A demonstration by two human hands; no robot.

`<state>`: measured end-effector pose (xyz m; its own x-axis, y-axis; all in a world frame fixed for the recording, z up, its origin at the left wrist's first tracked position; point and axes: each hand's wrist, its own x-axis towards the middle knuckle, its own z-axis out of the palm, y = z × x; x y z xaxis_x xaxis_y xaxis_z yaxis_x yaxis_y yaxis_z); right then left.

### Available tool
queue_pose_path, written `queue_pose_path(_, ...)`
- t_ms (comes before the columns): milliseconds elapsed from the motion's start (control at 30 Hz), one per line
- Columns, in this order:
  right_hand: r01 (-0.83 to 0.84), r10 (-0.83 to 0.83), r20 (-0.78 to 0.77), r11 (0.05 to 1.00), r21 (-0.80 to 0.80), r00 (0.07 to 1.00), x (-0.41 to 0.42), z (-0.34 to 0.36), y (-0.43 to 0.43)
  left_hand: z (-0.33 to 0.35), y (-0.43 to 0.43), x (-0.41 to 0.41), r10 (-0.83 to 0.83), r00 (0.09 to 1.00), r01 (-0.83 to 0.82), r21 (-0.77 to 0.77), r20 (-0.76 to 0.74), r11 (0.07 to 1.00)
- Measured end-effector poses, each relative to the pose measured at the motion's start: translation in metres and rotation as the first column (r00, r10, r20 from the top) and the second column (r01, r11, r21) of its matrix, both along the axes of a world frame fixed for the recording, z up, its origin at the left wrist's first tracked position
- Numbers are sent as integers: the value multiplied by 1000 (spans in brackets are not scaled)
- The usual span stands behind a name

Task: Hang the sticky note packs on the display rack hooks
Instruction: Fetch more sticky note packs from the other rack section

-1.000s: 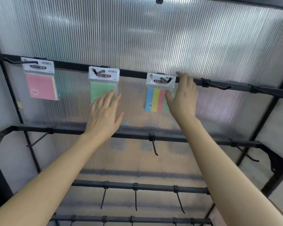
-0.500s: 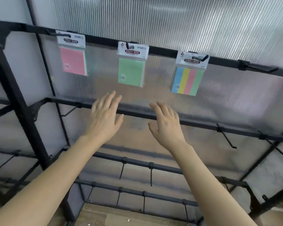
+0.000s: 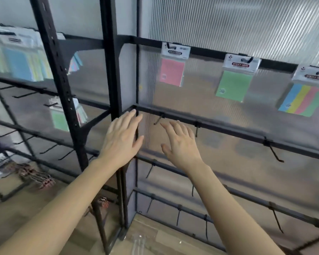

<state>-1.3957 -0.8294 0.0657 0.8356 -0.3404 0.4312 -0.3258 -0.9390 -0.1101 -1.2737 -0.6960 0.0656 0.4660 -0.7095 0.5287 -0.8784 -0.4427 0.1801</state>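
Three sticky note packs hang from hooks on the top black bar of the display rack point(image 3: 228, 127): a pink pack point(image 3: 172, 71), a green pack point(image 3: 233, 85) and a striped blue-yellow-pink-green pack point(image 3: 302, 100). My left hand point(image 3: 122, 139) and my right hand point(image 3: 180, 142) are both raised in front of the rack's second bar, fingers straight and spread, holding nothing. Neither hand touches a pack. Bare hooks stick out of the second, third and lower bars.
A black upright post point(image 3: 116, 89) marks the rack's left corner. Beyond it stands a second rack point(image 3: 59, 89) with blurred sticky note packs point(image 3: 20, 67) on its hooks. Clipped items point(image 3: 35, 174) hang low at the left. The wooden floor point(image 3: 155, 238) lies below.
My right hand has left the striped pack, which stays on its hook, and dropped down beside my left hand. My view has swung left, bringing the corner post and the second rack into sight.
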Motion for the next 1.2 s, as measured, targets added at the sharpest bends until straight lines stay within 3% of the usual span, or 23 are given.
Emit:
queue_pose_path(400, -185, 184, 32, 982, 42, 982, 102, -5, 159, -7, 170, 77, 97, 995, -97, 18, 21, 995)
queue_pose_path(667, -296, 295, 50, 955, 27, 954, 175, 7, 208, 1, 225, 141, 218, 976, -218, -32, -5, 975)
queue_pose_path(933, -266, 269, 97, 963, -45, 958, 266, 37, 204, 28, 228, 230, 252, 967, -250, -78, 23, 965)
queue_pose_path(1200, -139, 146, 249, 989, -44, 957, 337, 82, 182, 63, 224, 329, 292, 956, -287, -113, 32, 951)
